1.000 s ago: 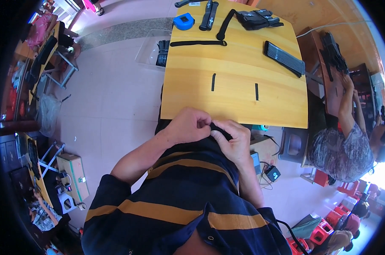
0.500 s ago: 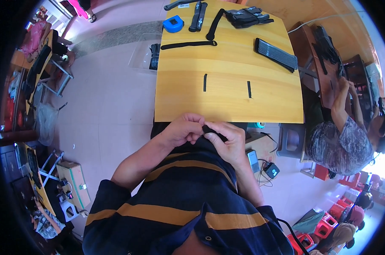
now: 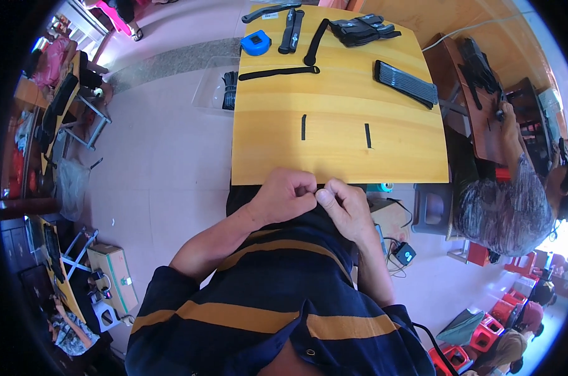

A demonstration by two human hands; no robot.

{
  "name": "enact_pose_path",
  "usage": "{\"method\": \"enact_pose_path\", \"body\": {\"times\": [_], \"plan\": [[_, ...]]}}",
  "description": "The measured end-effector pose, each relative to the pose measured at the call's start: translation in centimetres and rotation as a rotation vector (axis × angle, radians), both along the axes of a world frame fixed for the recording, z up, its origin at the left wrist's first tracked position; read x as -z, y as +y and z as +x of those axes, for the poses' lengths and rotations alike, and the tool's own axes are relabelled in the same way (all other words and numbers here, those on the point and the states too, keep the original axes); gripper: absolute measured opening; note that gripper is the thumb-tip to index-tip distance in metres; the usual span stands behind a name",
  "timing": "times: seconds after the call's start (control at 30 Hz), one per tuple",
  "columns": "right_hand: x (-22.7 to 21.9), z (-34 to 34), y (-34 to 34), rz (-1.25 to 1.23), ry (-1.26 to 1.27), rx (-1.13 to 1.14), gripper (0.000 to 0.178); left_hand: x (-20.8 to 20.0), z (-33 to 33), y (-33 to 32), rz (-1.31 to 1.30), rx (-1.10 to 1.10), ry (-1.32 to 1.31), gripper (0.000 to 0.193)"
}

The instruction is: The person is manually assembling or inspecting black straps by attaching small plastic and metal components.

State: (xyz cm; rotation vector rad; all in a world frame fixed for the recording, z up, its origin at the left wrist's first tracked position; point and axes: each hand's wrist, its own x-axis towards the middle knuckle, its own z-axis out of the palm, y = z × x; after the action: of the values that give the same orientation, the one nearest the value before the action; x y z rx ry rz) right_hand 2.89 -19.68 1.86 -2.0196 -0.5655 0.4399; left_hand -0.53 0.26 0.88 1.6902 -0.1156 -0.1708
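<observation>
Your left hand [image 3: 285, 195] and right hand [image 3: 347, 207] meet just below the near edge of the yellow table [image 3: 334, 147], close against your striped shirt [image 3: 278, 294]. Both are curled, fingertips pressed together at the point where the hands touch, and between them sits a small dark piece [image 3: 320, 187]; it is mostly hidden by your fingers, so it may be a short strap end, but you cannot tell its kind from here. The left hand's fingers are folded over it from the left, and the right thumb and forefinger pinch in from the right. On the table ahead of you lie two short black strips, one to the left [image 3: 303, 126] and one to the right [image 3: 368, 135], upright and well apart. Farther back a long black strap [image 3: 278, 73] lies crosswise, with a blue tape measure [image 3: 256, 43] beyond it near the far left corner. A flat black ribbed bundle [image 3: 406, 83] rests at a slant toward the right edge, and a pile of black gear [image 3: 362, 28] sits at the far edge. Another person [image 3: 500, 200] sits to your right at a separate brown table [image 3: 478, 106].
</observation>
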Motion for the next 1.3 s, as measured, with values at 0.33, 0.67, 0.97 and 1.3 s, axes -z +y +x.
{"method": "enact_pose_path", "body": {"times": [0.33,0.67,0.97,1.3], "plan": [[0.0,-0.7,1.1,-0.035,-0.178,0.044,0.031,0.1,0.3,-0.5,-0.324,0.02,0.28,0.02],[0.5,0.3,0.4,0.052,-0.151,0.025,0.027,-2.0,0.4,-0.5,0.019,0.078,-0.013,0.025],[1.4,1.1,-0.2,0.227,0.143,-0.099,0.031,-2.3,1.6,0.7,0.317,0.176,-0.193,0.031],[2.0,0.8,-0.2,0.394,0.357,-0.087,0.048,-3.2,1.6,0.6,0.446,0.175,-0.353,0.016]]}}
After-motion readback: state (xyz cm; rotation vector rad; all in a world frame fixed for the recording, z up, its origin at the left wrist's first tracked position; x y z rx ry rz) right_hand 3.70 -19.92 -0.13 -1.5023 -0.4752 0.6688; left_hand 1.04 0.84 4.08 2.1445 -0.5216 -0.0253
